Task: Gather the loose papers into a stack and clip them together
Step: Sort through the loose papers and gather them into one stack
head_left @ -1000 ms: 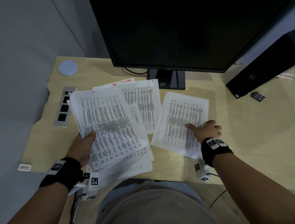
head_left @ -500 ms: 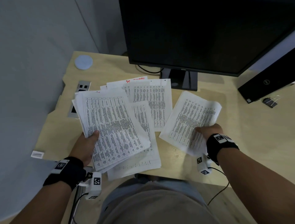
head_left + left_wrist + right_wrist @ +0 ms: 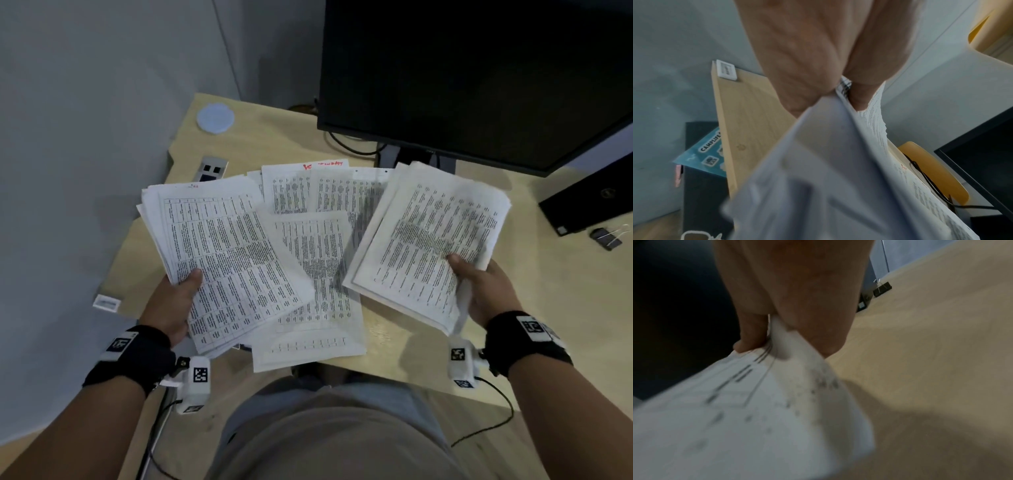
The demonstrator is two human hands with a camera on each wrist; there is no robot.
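My left hand [image 3: 174, 301] grips a thick sheaf of printed papers [image 3: 222, 253] by its near edge, thumb on top, lifted above the desk; the same sheaf [image 3: 838, 178] fills the left wrist view. A second, thinner bunch of printed sheets [image 3: 428, 246] is pinched at its near right corner by my right hand [image 3: 479, 287] and raised off the desk; the right wrist view shows those sheets [image 3: 756, 402] blurred. Loose sheets [image 3: 315, 274] still lie on the desk between the two bunches. A black binder clip [image 3: 606, 237] [image 3: 882, 288] lies at the far right.
A large dark monitor [image 3: 479, 75] stands at the back of the wooden desk [image 3: 394, 335], its stand behind the papers. A black computer box [image 3: 589, 202] sits by the clip. A round white disc [image 3: 215, 118] and a socket panel [image 3: 210, 168] are at the left.
My right hand slid its sheets toward the desk's near edge, took hold of them and lifted them off the desk. The left hand kept its sheaf and raised it slightly.
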